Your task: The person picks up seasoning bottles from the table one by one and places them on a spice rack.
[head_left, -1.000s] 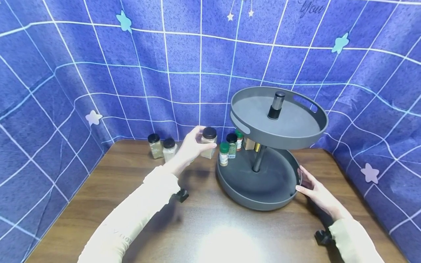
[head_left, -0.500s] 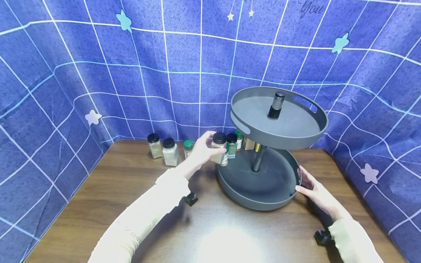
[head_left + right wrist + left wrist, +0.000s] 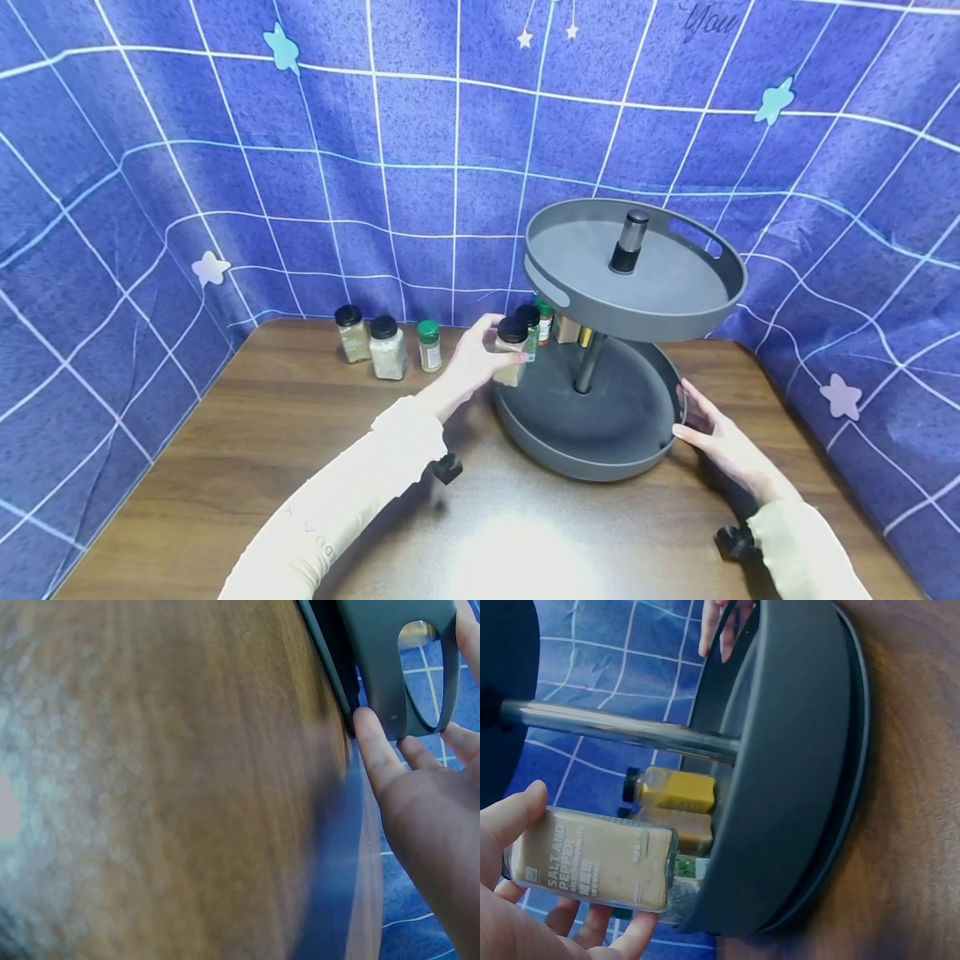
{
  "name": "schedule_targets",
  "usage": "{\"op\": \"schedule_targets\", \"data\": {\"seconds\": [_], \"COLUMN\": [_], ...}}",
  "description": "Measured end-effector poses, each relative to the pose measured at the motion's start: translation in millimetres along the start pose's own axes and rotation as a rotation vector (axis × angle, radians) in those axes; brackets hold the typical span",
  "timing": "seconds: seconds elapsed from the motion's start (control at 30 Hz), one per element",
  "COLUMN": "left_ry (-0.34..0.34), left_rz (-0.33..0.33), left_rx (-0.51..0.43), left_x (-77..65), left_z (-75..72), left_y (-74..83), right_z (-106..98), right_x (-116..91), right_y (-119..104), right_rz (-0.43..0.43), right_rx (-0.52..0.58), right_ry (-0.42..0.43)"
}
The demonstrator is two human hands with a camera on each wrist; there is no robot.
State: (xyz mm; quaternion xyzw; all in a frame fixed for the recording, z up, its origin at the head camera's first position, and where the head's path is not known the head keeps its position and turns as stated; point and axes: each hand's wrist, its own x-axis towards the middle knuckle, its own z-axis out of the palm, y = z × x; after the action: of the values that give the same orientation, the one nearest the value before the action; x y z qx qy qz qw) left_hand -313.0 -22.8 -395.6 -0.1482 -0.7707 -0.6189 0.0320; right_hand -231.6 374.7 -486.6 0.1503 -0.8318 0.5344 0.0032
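My left hand (image 3: 476,362) holds a black-lidded spice jar (image 3: 604,859) labelled "SALT AND PEPPER" between thumb and fingers. The jar is at the left rim of the lower tray (image 3: 592,468) of a grey two-tier lazy Susan. Behind it on that tray stand a black-lidded jar with green contents (image 3: 531,342), a green-capped jar (image 3: 543,325), a brown one (image 3: 566,330) and a yellow one (image 3: 682,791). My right hand (image 3: 723,437) holds the lower tray's right rim by its handle cutout, thumb and fingers against the wall (image 3: 375,667).
The upper tray (image 3: 675,267) overhangs the lower one around a central post (image 3: 588,367). Left of my left hand, two black-lidded jars (image 3: 389,354) (image 3: 354,337) and a green-capped jar (image 3: 430,348) stand on the wooden table (image 3: 300,433). A blue curtain (image 3: 420,167) hangs behind.
My left hand has carried the salt and pepper jar rightward and down to the lower tray's left rim, uncovering the green-capped jar on the table. My right hand stays in place.
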Motion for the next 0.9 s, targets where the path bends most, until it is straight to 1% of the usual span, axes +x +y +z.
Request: {"op": "schedule_targets", "data": {"seconds": [0.17,0.37,0.53,0.67,0.9], "left_ry": [-0.003,0.006,0.036,0.041,0.047], "left_rz": [-0.006,-0.002,0.038,0.070,0.100], "left_rx": [0.039,0.072,0.114,0.147,0.274], "left_x": [-2.4,-3.1,-5.7,-8.2,-10.8], "left_z": [5.1,11.1,15.0,16.5,16.3], "left_y": [-6.3,-8.6,-12.7,-15.0,-18.3], "right_z": [0.1,0.1,0.7,1.0,1.8], "right_x": [-0.4,-1.2,-0.6,-0.4,-0.6], "right_y": [-0.6,-1.3,-1.9,-2.7,-4.3], "right_rz": [-0.001,0.002,0.003,0.013,0.011], "right_rx": [0.001,0.004,0.010,0.006,-0.005], "right_ry": [0.001,0.003,0.000,-0.002,0.001]}}
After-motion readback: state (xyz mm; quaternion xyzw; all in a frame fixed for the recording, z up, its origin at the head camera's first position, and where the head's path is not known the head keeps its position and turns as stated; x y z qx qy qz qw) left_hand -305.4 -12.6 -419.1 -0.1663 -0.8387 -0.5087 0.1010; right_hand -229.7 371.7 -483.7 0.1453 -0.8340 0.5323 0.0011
